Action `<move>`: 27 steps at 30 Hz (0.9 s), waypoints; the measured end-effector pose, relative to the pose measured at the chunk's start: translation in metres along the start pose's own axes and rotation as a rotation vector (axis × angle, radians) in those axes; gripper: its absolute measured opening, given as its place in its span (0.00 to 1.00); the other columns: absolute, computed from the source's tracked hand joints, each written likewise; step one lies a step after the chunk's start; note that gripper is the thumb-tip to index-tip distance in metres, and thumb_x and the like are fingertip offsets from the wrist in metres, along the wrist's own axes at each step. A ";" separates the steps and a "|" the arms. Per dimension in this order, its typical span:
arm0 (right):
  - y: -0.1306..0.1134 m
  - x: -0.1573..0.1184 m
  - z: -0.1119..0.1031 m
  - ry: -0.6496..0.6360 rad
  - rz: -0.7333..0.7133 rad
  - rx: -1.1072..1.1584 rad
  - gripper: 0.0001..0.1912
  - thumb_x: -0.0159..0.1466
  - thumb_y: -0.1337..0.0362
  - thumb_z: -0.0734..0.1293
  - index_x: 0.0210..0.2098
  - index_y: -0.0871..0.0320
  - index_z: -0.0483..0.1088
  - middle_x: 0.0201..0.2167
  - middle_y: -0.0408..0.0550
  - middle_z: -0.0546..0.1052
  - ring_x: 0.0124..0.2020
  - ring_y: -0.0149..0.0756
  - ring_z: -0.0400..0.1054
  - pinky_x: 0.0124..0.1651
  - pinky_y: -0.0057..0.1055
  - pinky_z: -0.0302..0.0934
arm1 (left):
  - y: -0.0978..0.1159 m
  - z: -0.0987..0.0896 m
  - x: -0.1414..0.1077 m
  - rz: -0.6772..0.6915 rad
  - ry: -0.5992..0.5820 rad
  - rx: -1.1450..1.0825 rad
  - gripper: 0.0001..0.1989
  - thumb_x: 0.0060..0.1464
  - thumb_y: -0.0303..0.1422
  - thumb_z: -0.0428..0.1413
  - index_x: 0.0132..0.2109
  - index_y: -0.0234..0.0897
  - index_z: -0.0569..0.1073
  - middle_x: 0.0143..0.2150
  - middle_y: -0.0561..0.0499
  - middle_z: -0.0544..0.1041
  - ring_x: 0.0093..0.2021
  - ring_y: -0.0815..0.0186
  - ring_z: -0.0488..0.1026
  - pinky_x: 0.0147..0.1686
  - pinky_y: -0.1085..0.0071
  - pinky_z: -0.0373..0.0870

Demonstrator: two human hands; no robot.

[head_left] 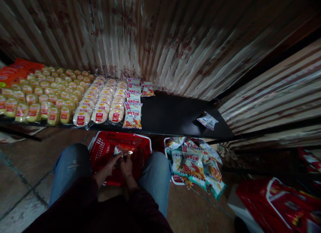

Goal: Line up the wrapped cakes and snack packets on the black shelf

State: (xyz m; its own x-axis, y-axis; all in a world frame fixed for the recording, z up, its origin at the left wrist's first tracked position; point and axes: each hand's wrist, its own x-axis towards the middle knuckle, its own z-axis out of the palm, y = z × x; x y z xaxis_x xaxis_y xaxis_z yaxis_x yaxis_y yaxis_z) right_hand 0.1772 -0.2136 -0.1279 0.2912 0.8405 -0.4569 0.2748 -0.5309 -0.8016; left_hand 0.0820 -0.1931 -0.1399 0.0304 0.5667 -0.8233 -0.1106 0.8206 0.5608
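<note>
Both hands are low between the knees, over a red basket (100,149). Between them is a small white-and-dark package (118,151), its details hard to make out. My left hand (112,163) has its fingers closed round the left part of it. From the right, my right hand (126,164) is closed on it too, fingertips near a shiny edge. On the black shelf (170,112) beyond, a column of white-and-red snack bags (132,115) lies beside rows of round packaged cakes (100,116). One more bag (207,121) lies alone toward the shelf's right end.
A second basket (166,147), heaped with snack bags (193,161), stands right of my right knee. Yellow packaged cakes (45,109) and orange packs (20,71) fill the shelf's left. A large red bag (283,203) is at lower right. Pleated curtain hangs behind.
</note>
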 end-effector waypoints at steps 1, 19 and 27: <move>-0.006 -0.003 -0.002 0.007 -0.038 -0.012 0.13 0.59 0.60 0.60 0.41 0.54 0.69 0.38 0.49 0.79 0.40 0.40 0.73 0.46 0.33 0.64 | 0.004 0.001 -0.003 -0.001 0.043 -0.052 0.25 0.38 0.47 0.64 0.41 0.36 0.74 0.33 0.46 0.79 0.39 0.57 0.76 0.33 0.68 0.68; -0.057 -0.012 -0.058 -0.081 0.067 0.800 0.16 0.50 0.53 0.71 0.34 0.54 0.68 0.29 0.44 0.79 0.31 0.37 0.73 0.36 0.32 0.67 | 0.049 -0.008 -0.078 -0.047 -0.459 -0.254 0.19 0.44 0.35 0.61 0.43 0.29 0.74 0.32 0.43 0.81 0.34 0.55 0.79 0.36 0.64 0.74; -0.076 -0.017 -0.075 -0.194 0.061 0.893 0.15 0.46 0.56 0.74 0.29 0.58 0.71 0.24 0.44 0.78 0.27 0.36 0.72 0.34 0.32 0.67 | 0.064 -0.006 -0.094 0.208 -0.429 -0.064 0.21 0.37 0.34 0.63 0.42 0.30 0.75 0.32 0.45 0.81 0.32 0.58 0.78 0.36 0.65 0.72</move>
State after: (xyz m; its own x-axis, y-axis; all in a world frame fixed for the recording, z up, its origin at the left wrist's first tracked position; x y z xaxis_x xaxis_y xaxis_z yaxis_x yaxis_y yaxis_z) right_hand 0.2205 -0.1957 -0.0308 0.1008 0.8599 -0.5004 -0.5699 -0.3623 -0.7375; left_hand 0.0658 -0.1947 -0.0273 0.4072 0.7086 -0.5763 -0.2181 0.6881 0.6920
